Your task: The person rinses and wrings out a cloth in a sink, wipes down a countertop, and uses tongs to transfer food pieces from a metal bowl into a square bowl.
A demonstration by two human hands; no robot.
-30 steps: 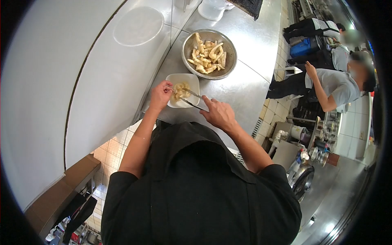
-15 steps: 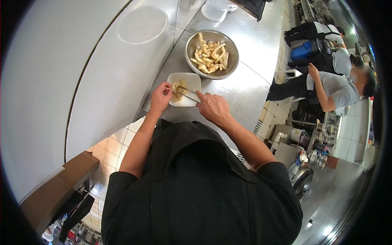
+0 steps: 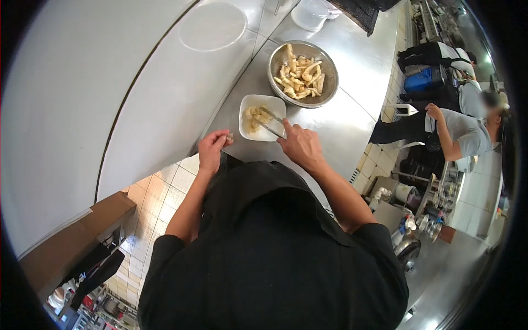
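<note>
My right hand (image 3: 301,144) grips a pair of metal tongs (image 3: 273,131), whose two arms are spread over a square white bowl (image 3: 242,124). Pale yellow, wet-looking food pieces (image 3: 254,118) lie in the bowl, between and beside the tong tips. Left of the bowl and apart from it, my left hand (image 3: 212,151) is closed, pinching a small brownish bit (image 3: 229,138) at its fingertips; its exact kind is too small to make out. Just beyond the bowl stands a round metal colander (image 3: 331,85) holding long, browned pale food strips (image 3: 302,74).
The steel counter (image 3: 357,77) meets a white wall panel (image 3: 159,110) on the left. A clear plastic container (image 3: 309,15) and a dark mesh item (image 3: 357,14) sit at the far end. Across the tiled aisle, several people (image 3: 467,124) stand near a blue bin (image 3: 419,81).
My left hand has moved out of the bowl, down and left, with a small bit between its fingers. The tongs stay over the bowl. The whole view has shifted slightly.
</note>
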